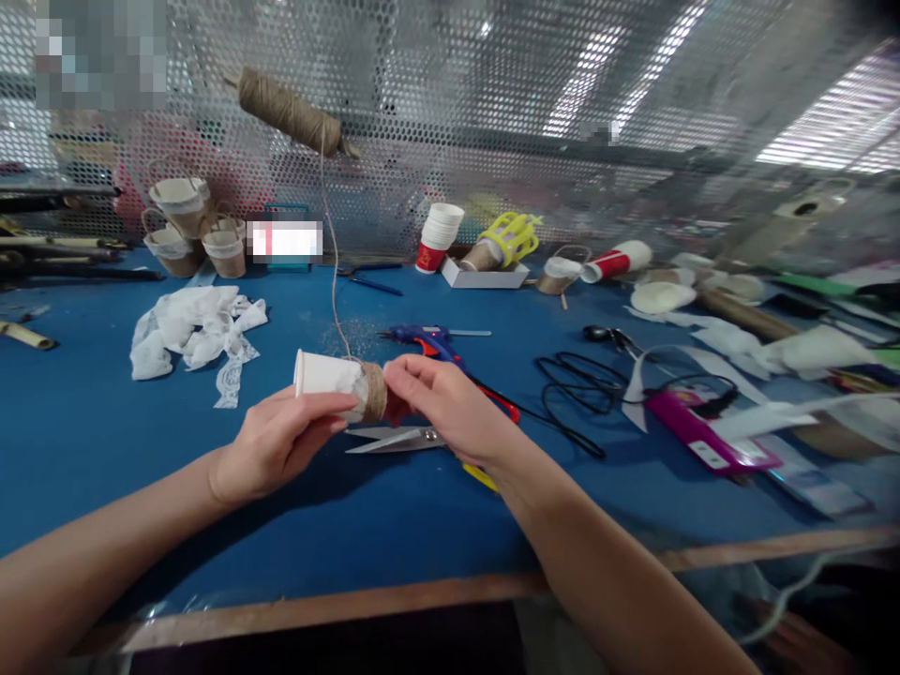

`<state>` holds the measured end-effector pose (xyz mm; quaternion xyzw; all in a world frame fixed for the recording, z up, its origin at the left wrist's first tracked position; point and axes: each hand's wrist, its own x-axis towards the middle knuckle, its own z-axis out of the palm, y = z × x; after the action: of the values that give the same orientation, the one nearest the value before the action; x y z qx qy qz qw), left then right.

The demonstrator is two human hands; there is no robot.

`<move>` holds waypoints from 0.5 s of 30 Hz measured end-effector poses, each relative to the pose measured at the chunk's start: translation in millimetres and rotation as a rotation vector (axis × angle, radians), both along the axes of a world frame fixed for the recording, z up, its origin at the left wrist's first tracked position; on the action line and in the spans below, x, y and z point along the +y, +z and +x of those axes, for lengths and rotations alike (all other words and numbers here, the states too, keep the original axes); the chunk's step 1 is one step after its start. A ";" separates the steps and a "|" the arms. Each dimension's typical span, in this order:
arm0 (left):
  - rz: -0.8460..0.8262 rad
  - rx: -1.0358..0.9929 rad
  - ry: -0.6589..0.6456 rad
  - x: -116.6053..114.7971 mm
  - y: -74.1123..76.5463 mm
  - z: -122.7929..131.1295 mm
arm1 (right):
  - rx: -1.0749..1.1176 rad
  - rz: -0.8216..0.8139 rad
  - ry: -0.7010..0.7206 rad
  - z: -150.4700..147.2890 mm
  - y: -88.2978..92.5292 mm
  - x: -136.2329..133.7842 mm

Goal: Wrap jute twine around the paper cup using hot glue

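The left hand (271, 442) is gripping the cup (320, 373), the right hand (460, 403) holding its twine (374, 396) end; scissors (397, 440) are lying near the cup.

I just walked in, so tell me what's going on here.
A person's left hand holds a white paper cup on its side; the right hand is at its narrow end, where brown twine is wrapped. The twine covers only that end, and its strand runs up to a long brown spool. Yellow-handled steel scissors and a blue-and-red glue gun lie nearby.
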<state>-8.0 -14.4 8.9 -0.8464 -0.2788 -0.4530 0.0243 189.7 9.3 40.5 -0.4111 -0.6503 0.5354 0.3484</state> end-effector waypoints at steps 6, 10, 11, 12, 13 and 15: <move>-0.438 -0.271 -0.070 2.8 -2.2 1.9 | 0.126 -0.044 -0.032 -2.9 0.3 -2.3; -0.842 -0.586 -0.205 8.7 -1.6 3.3 | -0.021 0.092 -0.014 -2.4 2.0 -3.0; -0.895 -0.601 -0.228 10.2 -2.0 3.5 | -0.065 0.126 0.002 -2.3 2.3 -3.4; -0.925 -0.604 -0.221 11.4 -2.5 3.7 | -0.102 0.154 0.016 -2.3 2.4 -3.7; -0.936 -0.592 -0.205 12.1 -2.9 4.2 | -0.126 0.174 0.021 -2.4 2.4 -4.0; -0.915 -0.549 -0.138 11.6 -3.0 5.7 | -0.140 0.183 0.004 -2.9 1.8 -4.2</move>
<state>-2.3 -2.8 6.0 -0.6373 -0.3876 -0.4904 -0.4507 186.8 5.2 42.3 -0.4124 -0.7202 0.4445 0.3373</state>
